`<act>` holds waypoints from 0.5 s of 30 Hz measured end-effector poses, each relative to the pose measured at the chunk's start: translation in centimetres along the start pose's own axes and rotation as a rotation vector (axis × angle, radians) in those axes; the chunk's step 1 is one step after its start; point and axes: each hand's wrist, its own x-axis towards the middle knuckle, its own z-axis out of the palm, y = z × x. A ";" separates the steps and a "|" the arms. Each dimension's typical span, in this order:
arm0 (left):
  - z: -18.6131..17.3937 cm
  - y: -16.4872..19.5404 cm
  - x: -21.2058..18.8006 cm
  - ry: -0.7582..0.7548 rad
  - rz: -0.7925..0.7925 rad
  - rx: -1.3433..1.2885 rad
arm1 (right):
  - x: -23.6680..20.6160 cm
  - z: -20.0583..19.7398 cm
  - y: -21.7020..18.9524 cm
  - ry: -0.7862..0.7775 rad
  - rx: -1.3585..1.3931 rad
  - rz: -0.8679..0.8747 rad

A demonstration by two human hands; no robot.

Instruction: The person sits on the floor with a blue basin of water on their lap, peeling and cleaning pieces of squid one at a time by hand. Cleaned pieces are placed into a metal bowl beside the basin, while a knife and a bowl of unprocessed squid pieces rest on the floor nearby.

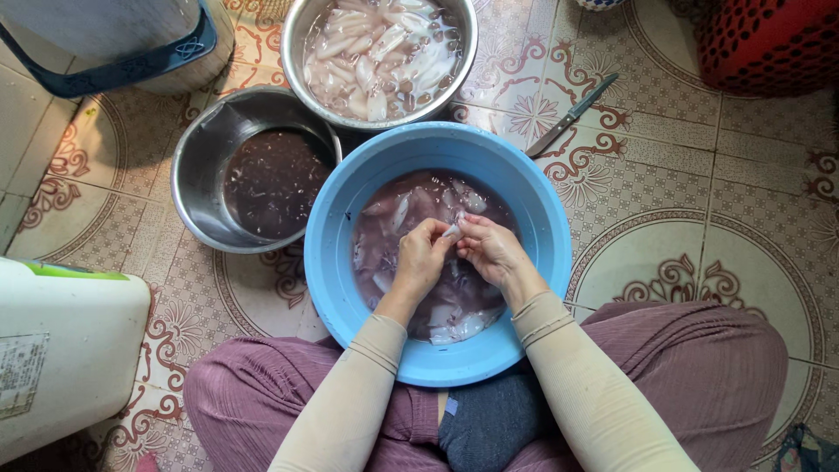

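A blue plastic basin (542, 218) sits on the tiled floor in front of my knees, filled with purplish water and several pale squid. Both hands are over its middle. My left hand (421, 258) and my right hand (489, 249) pinch a small pale squid piece (452, 232) between their fingertips, just above the water. Both forearms wear beige sleeves. Beyond the basin stands a steel bowl (297, 39) of whitish cleaned squid in water. To the left a second steel bowl (197, 166) holds dark purple liquid.
A knife (570, 115) lies on the floor tiles to the basin's upper right. A red basket (769, 39) stands at the top right. A white container (61, 350) is at the left, and a blue-and-grey bin (114, 44) at the top left.
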 end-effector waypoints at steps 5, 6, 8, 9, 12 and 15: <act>0.4 0.5 0.1 0.038 0.003 -0.080 | 0.1 -0.3 -0.1 0.030 0.041 -0.103; 0.4 0.6 0.1 0.054 0.042 -0.088 | 0.0 -0.2 -0.2 0.014 0.029 -0.099; 0.5 0.9 0.3 0.091 0.077 -0.074 | -0.6 0.2 -0.2 -0.016 0.008 -0.081; 0.5 1.0 0.3 0.112 0.092 -0.064 | -0.9 0.4 -0.2 -0.016 -0.009 -0.080; 0.3 1.2 0.3 0.108 -0.002 -0.022 | -1.5 0.8 -0.5 -0.010 -0.065 -0.090; 0.1 1.4 0.2 0.103 -0.005 0.050 | -1.9 1.2 -0.7 -0.035 -0.117 -0.091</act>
